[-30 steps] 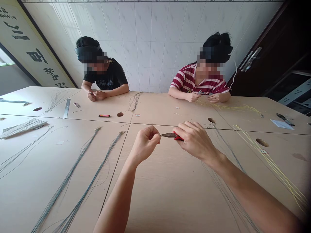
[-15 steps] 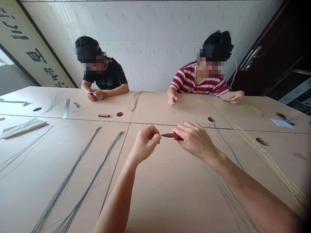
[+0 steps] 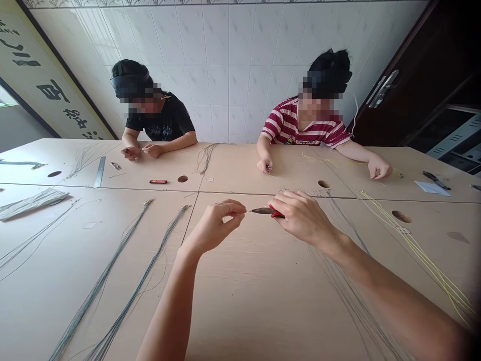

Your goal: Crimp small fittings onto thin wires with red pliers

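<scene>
My right hand (image 3: 302,215) is wrapped round red-handled pliers (image 3: 263,211), their dark, narrow jaws pointing left. Facing the jaw tips, my left hand (image 3: 218,223) has thumb and fingertips pinched together. A tiny piece shows at those fingertips, close to the plier tips, too small to name. Both hands are raised over the middle of the table. To the left lie two bundles of grey-blue cords (image 3: 107,268) with small metal ends. Thin grey cords (image 3: 353,306) run beneath my right forearm.
Two people sit across the table (image 3: 240,326), their hands on small work. Yellow cords (image 3: 428,255) lie at the right. A metal ruler (image 3: 99,172), a red-and-black marker-like stick (image 3: 158,181) and a white bundle (image 3: 33,203) lie left. Round holes (image 3: 402,216) pierce the tabletop.
My left fingers have straightened from a curled fist into a pinch, slightly apart from the plier tips. The person at right has moved an arm outward, laying that hand on the table.
</scene>
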`<move>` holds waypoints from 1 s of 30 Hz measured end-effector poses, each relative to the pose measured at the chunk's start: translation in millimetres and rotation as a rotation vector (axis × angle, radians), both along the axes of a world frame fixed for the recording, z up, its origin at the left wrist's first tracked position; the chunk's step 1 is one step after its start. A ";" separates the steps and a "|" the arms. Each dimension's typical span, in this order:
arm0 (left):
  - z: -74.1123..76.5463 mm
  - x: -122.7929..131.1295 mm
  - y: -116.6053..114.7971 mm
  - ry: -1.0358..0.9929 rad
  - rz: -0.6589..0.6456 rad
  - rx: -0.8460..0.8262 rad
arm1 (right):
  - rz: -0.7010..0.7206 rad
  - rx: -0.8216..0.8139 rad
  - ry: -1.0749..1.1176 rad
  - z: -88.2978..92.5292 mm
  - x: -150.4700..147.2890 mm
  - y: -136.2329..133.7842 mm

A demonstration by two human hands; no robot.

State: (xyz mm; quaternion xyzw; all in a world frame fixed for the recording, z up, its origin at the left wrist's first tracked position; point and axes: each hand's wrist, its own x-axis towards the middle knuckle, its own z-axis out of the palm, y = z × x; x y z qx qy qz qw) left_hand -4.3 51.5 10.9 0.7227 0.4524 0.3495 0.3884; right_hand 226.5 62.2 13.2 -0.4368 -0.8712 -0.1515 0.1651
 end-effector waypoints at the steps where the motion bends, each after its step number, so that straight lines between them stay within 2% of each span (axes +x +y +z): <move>1: -1.5 -0.9 0.4 0.036 -0.005 0.028 | 0.002 0.002 0.001 0.3 1.0 -0.2; 6: -2.6 -8.1 2.1 0.100 -0.029 0.005 | 0.002 0.021 0.002 0.2 5.4 -1.5; 9: -1.9 -12.8 4.6 -0.020 -0.038 -0.079 | 0.005 0.016 0.011 -1.0 6.1 -2.8; 12: -6.4 -11.2 9.6 -0.421 -0.107 -0.240 | 0.006 -0.002 0.030 -2.0 4.1 -4.1; 15: -14.6 -2.5 15.0 -0.909 -0.164 -0.529 | 0.013 -0.022 0.039 -1.8 0.6 -4.9; 18: -20.2 7.9 17.4 -1.196 -0.181 -0.742 | 0.019 -0.017 0.034 -0.3 -1.5 -5.0; 22: -17.4 17.2 15.4 -1.345 -0.224 -0.843 | 0.048 0.023 0.008 0.9 -1.1 -4.2; 25: -12.1 20.9 14.0 -1.434 -0.206 -0.998 | 0.086 0.055 -0.018 0.2 -0.4 -4.1; 30: -11.3 23.2 15.9 -1.401 -0.114 -1.124 | 0.134 0.080 -0.068 -0.3 0.4 -5.6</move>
